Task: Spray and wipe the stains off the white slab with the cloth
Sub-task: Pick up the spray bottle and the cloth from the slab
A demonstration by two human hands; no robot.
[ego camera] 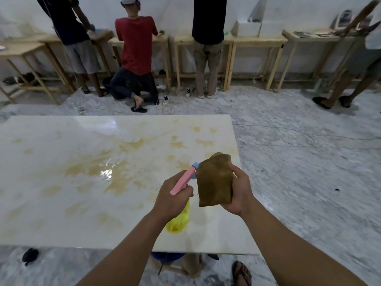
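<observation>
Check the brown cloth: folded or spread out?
Folded: the stained brown cloth is a compact rectangular pad gripped in the right hand.

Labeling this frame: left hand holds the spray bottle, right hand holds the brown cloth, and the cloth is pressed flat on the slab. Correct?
Not quite. The left hand does hold the spray bottle and the right hand the cloth, but the head view shows the cloth held up in the air above the slab, facing the nozzle, not pressed flat on it.
</observation>
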